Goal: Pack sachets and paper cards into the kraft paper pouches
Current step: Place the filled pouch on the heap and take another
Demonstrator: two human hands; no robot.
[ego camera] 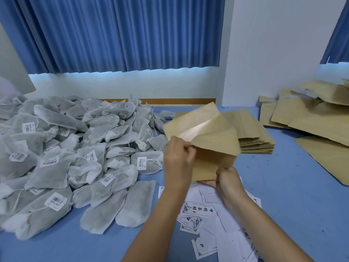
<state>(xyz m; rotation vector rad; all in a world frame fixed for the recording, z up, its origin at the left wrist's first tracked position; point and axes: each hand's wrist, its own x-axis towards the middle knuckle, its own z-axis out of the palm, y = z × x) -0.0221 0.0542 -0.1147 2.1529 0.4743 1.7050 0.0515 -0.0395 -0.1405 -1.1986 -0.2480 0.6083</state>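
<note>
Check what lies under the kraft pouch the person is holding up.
Below the held pouch, gripped by the left hand and right hand, loose paper cards lie on the blue table. Pouch and hands cover some cards.

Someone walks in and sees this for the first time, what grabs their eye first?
The big heap of grey sachets spread over the left of the blue table. Next, the kraft pouch at centre, gripped by the left hand and right hand, its mouth parted. Printed paper cards lie scattered beneath the hands.
</note>
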